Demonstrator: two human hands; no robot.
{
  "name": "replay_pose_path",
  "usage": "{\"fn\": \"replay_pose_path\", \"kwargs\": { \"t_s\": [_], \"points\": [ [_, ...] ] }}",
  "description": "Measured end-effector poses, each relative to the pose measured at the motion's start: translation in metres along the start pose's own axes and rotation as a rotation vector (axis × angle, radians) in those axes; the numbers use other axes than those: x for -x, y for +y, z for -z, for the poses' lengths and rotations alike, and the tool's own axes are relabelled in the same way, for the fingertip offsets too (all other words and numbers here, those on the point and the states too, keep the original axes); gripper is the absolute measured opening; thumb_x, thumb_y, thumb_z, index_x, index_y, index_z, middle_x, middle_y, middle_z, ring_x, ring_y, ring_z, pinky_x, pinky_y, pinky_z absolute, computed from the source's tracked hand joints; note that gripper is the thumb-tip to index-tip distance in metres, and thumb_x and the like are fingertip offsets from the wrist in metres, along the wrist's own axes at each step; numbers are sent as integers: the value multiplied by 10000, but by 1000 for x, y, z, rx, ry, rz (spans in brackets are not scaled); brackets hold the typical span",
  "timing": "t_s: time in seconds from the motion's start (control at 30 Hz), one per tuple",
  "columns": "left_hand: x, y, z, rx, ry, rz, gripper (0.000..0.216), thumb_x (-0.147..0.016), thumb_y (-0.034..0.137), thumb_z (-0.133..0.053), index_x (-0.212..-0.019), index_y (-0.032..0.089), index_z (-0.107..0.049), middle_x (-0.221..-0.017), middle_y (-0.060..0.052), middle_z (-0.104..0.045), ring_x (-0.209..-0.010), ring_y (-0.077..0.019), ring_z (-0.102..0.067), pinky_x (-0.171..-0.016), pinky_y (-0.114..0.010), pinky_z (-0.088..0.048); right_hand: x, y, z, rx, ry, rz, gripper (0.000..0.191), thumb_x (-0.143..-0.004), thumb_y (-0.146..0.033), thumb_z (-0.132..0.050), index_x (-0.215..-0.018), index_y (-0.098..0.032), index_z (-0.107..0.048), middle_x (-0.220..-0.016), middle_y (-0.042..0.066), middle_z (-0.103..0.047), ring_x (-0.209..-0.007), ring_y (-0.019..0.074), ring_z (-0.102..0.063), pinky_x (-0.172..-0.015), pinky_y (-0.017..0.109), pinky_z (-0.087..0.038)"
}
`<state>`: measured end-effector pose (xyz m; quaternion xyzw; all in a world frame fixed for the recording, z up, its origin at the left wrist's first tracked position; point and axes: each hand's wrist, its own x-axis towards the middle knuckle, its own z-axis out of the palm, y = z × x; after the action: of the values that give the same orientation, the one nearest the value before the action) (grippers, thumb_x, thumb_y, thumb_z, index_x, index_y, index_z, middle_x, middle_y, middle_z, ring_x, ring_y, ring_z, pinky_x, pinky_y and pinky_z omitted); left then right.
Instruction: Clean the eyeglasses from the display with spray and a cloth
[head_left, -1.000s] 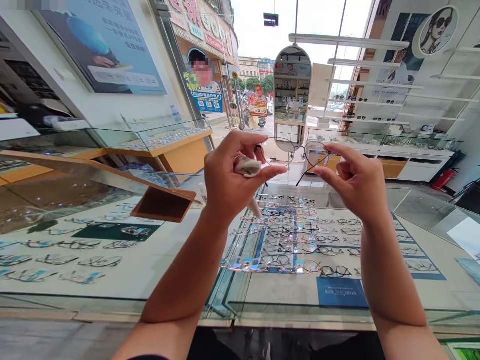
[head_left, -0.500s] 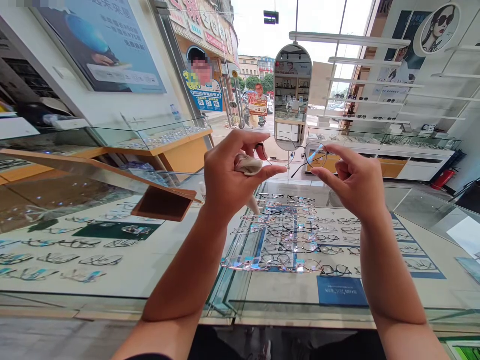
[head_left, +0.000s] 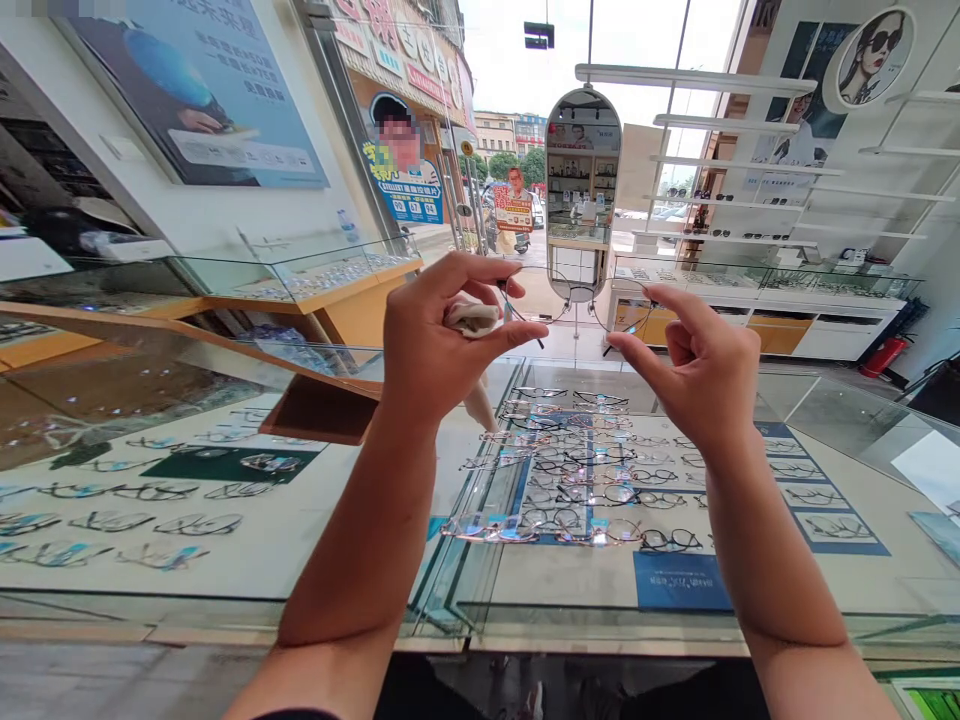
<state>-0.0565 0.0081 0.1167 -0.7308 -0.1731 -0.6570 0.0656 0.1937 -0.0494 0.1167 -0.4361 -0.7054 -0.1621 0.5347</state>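
Note:
Both of my hands hold up a pair of thin-rimmed glasses (head_left: 571,300) in front of me, above the glass counter. My left hand (head_left: 439,340) pinches the left end of the frame between thumb and forefinger and also has a small beige cloth (head_left: 471,318) tucked in its palm. My right hand (head_left: 694,365) pinches the right end of the frame. The lenses are clear and hard to make out against the background.
Below lies a glass display counter (head_left: 600,610) with several rows of glasses (head_left: 577,470) and a blue card (head_left: 679,582). An oval mirror (head_left: 582,190) stands behind the counter. A raised glass lid with a wooden edge (head_left: 315,405) is at left. Wall shelves (head_left: 750,170) are at right.
Both hands lifted the glasses a little higher and slightly left; the frame now sits level across the mirror's lower edge.

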Motion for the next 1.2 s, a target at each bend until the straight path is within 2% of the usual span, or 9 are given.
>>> {"fn": "replay_pose_path", "kwargs": {
  "t_s": [0.13,0.23,0.4,0.67,1.0,1.2],
  "points": [
    [-1,-2,2,-41,-4,8,517,-663,551,-977,-1106,363,-788,-942,13,-763,-701,-144,-657,-538,-317,-482,1,-1,1,24,7,12,467,-884,-550,-772,-1203,-210,-780,-550,-59,-541,-500,115,-466,-560,298,-372],
    [-3,-6,4,-49,-12,-65,552,-626,572,-989,-1095,351,-799,-934,11,-744,-660,-131,-627,-531,-327,-461,1,-2,2,45,14,24,467,-881,-548,-777,-1205,-211,-779,-550,-59,-550,-497,113,-476,-555,295,-372],
    [-1,-4,3,-47,-20,41,522,-646,576,-977,-1095,377,-797,-946,-2,-732,-685,-150,-629,-560,-345,-473,1,-4,4,74,17,37,485,-880,-552,-781,-1214,-200,-778,-569,-49,-576,-502,113,-490,-544,294,-358],
    [0,-4,1,-77,-26,35,495,-671,639,-935,-1071,386,-789,-907,-2,-728,-670,-171,-620,-571,-372,-489,1,-6,5,84,0,16,495,-897,-586,-745,-1235,-225,-766,-581,-34,-585,-521,130,-496,-561,309,-350],
    [0,-4,1,-59,-21,31,477,-681,575,-957,-1074,349,-808,-852,7,-707,-710,-171,-639,-576,-349,-483,2,-5,4,151,41,85,494,-918,-601,-719,-1214,-208,-763,-570,-52,-590,-496,106,-487,-540,285,-330],
    [0,-12,3,-24,-66,22,461,-724,539,-948,-1104,319,-809,-813,26,-684,-736,-158,-655,-609,-340,-491,2,-7,3,191,34,102,505,-949,-629,-664,-1213,-209,-757,-557,-52,-571,-499,104,-484,-544,283,-315]
  ]
}}
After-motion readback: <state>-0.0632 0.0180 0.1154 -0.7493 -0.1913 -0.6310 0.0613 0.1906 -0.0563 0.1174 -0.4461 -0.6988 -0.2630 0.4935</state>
